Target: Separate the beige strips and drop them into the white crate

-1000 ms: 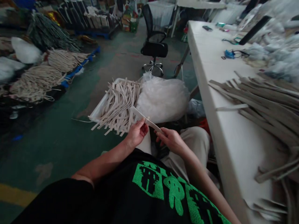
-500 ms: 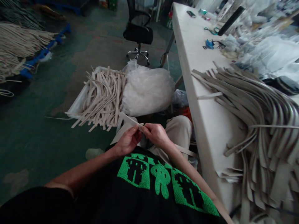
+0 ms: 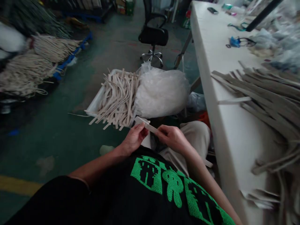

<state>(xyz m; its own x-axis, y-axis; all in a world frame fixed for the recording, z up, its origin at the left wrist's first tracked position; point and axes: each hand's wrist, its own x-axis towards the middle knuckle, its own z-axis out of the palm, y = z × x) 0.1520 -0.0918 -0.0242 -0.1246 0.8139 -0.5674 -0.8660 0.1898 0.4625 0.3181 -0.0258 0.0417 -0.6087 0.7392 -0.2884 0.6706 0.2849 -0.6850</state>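
Observation:
Both of my hands hold one flat beige strip (image 3: 146,124) over my lap. My left hand (image 3: 134,138) pinches it near its far end, fingers closed on it. My right hand (image 3: 170,137) grips the near end, fingers wrapped round it. Just beyond the hands, a white tray (image 3: 95,106) on the floor carries a heap of similar beige strips (image 3: 118,100). A crumpled clear plastic bag (image 3: 161,92) lies beside that heap.
A long white table (image 3: 217,72) runs along my right, bearing a big pile of grey-beige strips (image 3: 264,97), blue-handled scissors (image 3: 235,42) and a phone (image 3: 212,10). A black office chair (image 3: 153,36) stands ahead on the green floor. Cord bundles (image 3: 30,68) lie at left.
My hands drew together on the strip half a second ago and have now spread a little apart along it. The view swung left, then back.

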